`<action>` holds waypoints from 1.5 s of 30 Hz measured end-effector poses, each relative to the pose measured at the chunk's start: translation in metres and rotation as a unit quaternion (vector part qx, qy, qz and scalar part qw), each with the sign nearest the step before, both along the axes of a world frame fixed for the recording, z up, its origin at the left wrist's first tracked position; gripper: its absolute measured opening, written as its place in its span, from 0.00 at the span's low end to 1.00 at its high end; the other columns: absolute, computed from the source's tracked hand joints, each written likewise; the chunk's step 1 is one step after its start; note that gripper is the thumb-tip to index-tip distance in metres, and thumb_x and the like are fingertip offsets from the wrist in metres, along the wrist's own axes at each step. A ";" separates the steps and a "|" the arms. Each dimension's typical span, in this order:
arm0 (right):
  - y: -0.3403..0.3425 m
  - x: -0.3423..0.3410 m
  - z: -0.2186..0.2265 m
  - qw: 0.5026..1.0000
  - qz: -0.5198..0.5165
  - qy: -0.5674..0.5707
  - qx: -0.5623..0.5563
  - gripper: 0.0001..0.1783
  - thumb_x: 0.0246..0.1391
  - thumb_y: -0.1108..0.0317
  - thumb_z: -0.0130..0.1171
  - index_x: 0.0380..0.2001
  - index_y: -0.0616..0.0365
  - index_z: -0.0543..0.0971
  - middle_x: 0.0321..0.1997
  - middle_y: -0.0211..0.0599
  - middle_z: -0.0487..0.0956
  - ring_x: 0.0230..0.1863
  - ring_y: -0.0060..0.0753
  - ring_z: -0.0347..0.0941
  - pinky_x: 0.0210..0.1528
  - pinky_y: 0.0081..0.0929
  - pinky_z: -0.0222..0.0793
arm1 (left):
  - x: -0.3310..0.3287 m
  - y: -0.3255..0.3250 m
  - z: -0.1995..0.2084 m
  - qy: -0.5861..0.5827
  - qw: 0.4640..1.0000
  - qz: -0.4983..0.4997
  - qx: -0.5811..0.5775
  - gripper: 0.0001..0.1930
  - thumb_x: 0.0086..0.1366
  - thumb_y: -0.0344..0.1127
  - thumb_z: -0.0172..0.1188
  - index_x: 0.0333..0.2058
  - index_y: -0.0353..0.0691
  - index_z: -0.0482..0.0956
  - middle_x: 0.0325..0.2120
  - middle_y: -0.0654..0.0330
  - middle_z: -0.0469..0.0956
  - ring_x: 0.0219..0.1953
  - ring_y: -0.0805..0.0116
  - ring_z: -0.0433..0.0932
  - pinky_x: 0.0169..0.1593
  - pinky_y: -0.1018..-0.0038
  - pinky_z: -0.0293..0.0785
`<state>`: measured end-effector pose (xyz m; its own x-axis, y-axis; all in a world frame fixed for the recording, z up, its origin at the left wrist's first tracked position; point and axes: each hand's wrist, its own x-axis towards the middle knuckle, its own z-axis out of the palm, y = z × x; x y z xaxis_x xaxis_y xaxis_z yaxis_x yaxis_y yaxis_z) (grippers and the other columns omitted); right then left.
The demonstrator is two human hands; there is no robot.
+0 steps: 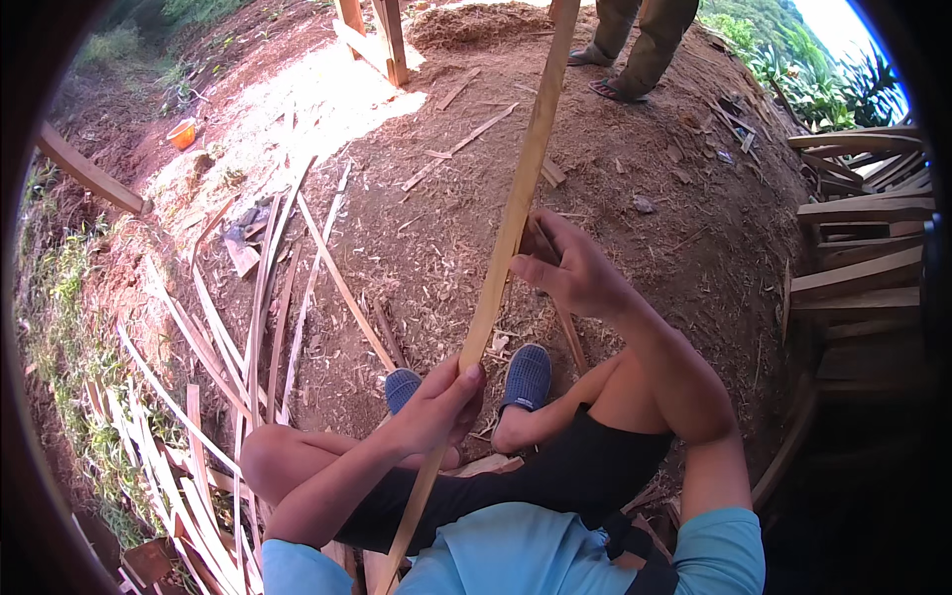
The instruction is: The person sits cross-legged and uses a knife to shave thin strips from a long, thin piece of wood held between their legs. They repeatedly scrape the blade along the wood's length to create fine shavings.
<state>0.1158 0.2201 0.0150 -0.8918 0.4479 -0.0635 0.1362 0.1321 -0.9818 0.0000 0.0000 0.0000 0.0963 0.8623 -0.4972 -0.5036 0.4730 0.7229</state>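
Note:
A long, thin, pale wooden strip (509, 233) runs from my lap up and away past the top of the view, tilted slightly right. My left hand (436, 409) grips it low down, above my knees, with the thumb lying along its face. Farther up, my right hand (575, 270) is closed at the strip's right edge, thumb and curled fingers against it. A dark shape shows between those fingers; whether it is a shaded finger or a small object I cannot tell. The strip's lower end passes over my dark shorts beside my light blue shirt.
Several long wood strips (266, 297) lie on the ground at left, with more piled at lower left (188, 496). Stacked boards (858, 283) stand at right. A person's legs (645, 45) are at the far top, near a wooden post (391, 45). An orange container (181, 134) sits far left.

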 end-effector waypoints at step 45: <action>0.008 0.060 0.033 0.939 -0.261 0.207 0.081 0.12 0.61 0.61 0.48 0.37 0.58 0.74 0.20 0.24 0.70 0.17 0.08 0.56 0.19 0.09 0.51 | -0.132 0.060 0.172 0.887 0.420 -0.194 -0.006 0.16 0.67 0.47 0.48 0.38 0.40 0.73 0.17 0.57 0.76 0.20 0.63 0.77 0.30 0.66 0.73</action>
<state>0.1757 0.2279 0.0482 -0.4814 0.8047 0.3473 -0.1649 0.3060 -0.9376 -0.1322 0.0597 0.1720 -0.3016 0.9494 -0.0875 0.9381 0.2791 -0.2051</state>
